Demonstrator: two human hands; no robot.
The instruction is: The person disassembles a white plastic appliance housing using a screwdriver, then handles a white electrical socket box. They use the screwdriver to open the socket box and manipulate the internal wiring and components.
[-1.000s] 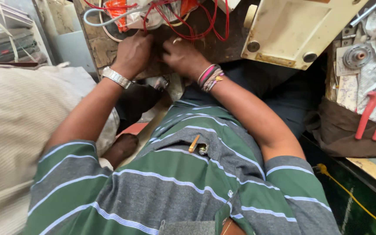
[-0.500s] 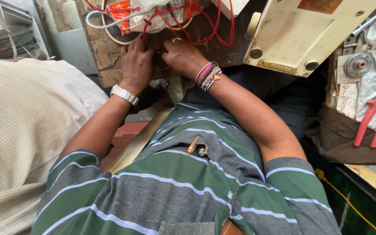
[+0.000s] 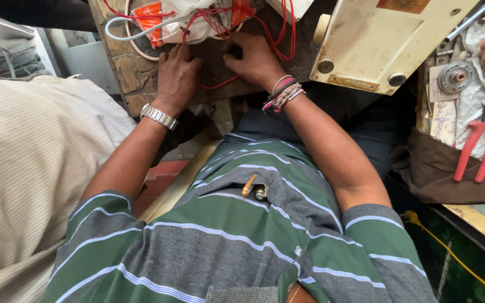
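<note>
My left hand (image 3: 178, 76), with a metal watch on its wrist, rests palm down on a worn wooden board (image 3: 136, 73), fingers spread near a red wire (image 3: 220, 84). My right hand (image 3: 254, 59), with thread bands on its wrist, lies on the same board with its fingers curled among a tangle of red wires (image 3: 225, 22); whether it grips one is hidden. A white cable (image 3: 136, 25) loops past an orange plastic packet (image 3: 150, 19) just beyond my left fingers.
A cream metal casing (image 3: 377, 42) stands tilted right of my hands. Red-handled pliers (image 3: 481, 148), a round metal part (image 3: 456, 76) and papers lie on a bench at right. A person in a striped beige shirt (image 3: 29, 179) sits close at my left. A yellow cord (image 3: 450, 252) runs at lower right.
The view has shifted so that both hands appear lower in the frame. My hands stay on the board by the wires; the left fingers have spread flatter.
</note>
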